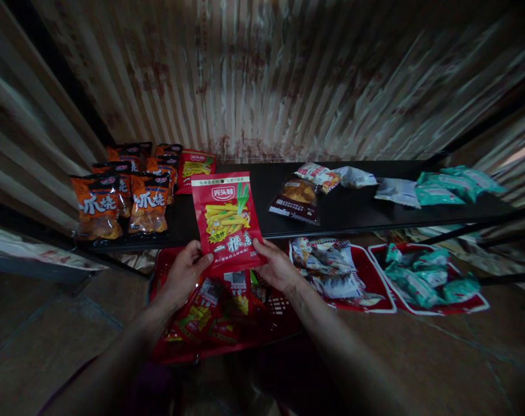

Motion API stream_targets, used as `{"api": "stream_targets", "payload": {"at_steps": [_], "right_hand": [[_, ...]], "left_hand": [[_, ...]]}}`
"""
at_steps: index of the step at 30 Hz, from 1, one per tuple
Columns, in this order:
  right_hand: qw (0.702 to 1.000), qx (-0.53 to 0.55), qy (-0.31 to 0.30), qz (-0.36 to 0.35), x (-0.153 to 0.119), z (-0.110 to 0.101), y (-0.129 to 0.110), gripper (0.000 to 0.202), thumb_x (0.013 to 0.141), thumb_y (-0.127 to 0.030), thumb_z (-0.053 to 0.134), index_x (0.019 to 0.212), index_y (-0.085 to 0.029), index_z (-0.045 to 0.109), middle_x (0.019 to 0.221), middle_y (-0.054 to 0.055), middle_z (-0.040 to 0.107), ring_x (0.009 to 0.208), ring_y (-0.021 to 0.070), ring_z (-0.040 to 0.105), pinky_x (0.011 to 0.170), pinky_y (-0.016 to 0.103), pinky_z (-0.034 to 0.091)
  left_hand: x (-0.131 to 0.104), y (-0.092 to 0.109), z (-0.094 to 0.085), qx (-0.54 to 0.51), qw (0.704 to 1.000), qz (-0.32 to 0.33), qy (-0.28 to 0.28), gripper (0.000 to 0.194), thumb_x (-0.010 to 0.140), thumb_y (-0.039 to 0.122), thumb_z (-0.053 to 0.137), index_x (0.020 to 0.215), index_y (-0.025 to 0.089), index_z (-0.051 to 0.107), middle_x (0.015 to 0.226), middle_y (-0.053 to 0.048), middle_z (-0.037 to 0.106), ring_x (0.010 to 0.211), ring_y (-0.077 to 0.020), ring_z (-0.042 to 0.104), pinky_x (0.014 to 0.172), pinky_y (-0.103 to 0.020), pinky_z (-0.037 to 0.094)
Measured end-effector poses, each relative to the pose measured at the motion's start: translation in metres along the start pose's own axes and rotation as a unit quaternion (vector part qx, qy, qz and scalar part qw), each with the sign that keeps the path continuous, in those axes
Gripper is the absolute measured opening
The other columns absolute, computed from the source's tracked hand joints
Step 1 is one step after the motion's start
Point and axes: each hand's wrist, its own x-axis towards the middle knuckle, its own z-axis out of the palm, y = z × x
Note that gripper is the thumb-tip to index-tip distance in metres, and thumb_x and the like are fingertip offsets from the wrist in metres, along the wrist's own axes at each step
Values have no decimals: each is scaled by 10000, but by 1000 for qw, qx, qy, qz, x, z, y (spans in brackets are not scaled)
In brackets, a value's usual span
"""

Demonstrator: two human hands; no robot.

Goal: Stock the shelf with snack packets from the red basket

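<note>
Both hands hold one red snack bag (226, 216) upright, its printed front facing me, above a red basket (284, 326). My left hand (185, 274) pinches the bag's lower left corner. At the lower right corner, my right hand (275, 264) grips it between thumb and fingers. More red bags (197, 312) lie in the basket under my hands. Behind the held bag, another red bag (196, 167) stands on the black shelf (245, 169), beside several orange bags (98, 205) in rows.
A brown bag (295, 199), white bags (355, 177) and green bags (444, 188) lie farther right on the shelf. Below are a basket of white packets (390, 300) and a basket of green packets (481, 303). A pleated curtain (245, 75) hangs behind.
</note>
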Motion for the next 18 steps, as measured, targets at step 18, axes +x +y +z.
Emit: {"api": "stream_targets", "payload": {"at_steps": [18], "right_hand": [[997, -22, -72, -19, -10, 5, -6, 302, 655, -263, 778, 938, -209, 686, 844, 2, 729, 738, 145, 668, 797, 359, 524]], "left_hand": [[2, -1, 4, -16, 999, 9, 28, 232, 687, 298, 712, 832, 201, 560, 836, -9, 692, 767, -171, 649, 723, -294, 498]]}}
